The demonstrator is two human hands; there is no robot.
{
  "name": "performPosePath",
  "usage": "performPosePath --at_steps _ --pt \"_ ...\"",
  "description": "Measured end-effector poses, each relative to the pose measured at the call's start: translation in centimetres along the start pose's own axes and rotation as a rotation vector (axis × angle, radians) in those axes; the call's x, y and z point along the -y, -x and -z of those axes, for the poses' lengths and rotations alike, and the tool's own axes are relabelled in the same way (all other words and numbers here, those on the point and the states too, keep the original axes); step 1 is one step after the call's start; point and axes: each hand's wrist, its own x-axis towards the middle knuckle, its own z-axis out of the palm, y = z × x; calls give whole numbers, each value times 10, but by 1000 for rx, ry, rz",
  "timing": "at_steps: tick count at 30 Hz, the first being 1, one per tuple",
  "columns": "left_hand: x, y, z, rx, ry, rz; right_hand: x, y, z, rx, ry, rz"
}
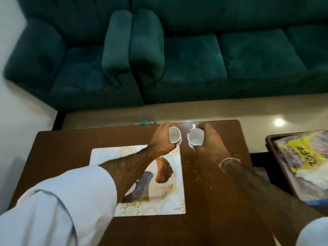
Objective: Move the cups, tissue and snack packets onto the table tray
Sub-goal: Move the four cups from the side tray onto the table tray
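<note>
Two white cups stand side by side near the far edge of the brown wooden table (204, 201). My left hand (162, 139) wraps around the left cup (174, 134), which tilts toward the right. My right hand (211, 141) grips the right cup (195, 137), whose handle points away from me. At the right edge, a dark brown tray (284, 167) holds snack packets (307, 157) with a yellow label and something white that may be tissue.
A patterned placemat (159, 197) lies on the table under my left forearm. Crumbs are scattered on the wood near my right wrist. A plastic bottle (144, 122) lies on the floor beyond the table. A dark green sofa (177, 59) fills the background.
</note>
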Motion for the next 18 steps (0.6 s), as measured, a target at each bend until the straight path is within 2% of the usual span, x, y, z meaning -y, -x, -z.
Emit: performPosePath --at_steps 8,14,18 --pt "95 24 15 128 -76 -52 19 36 -114 159 -88 -127" --pt "136 34 10 261 -150 -106 26 74 -181 175 -82 -149" --pt "149 35 0 334 -228 -177 35 95 -214 122 -112 -146"
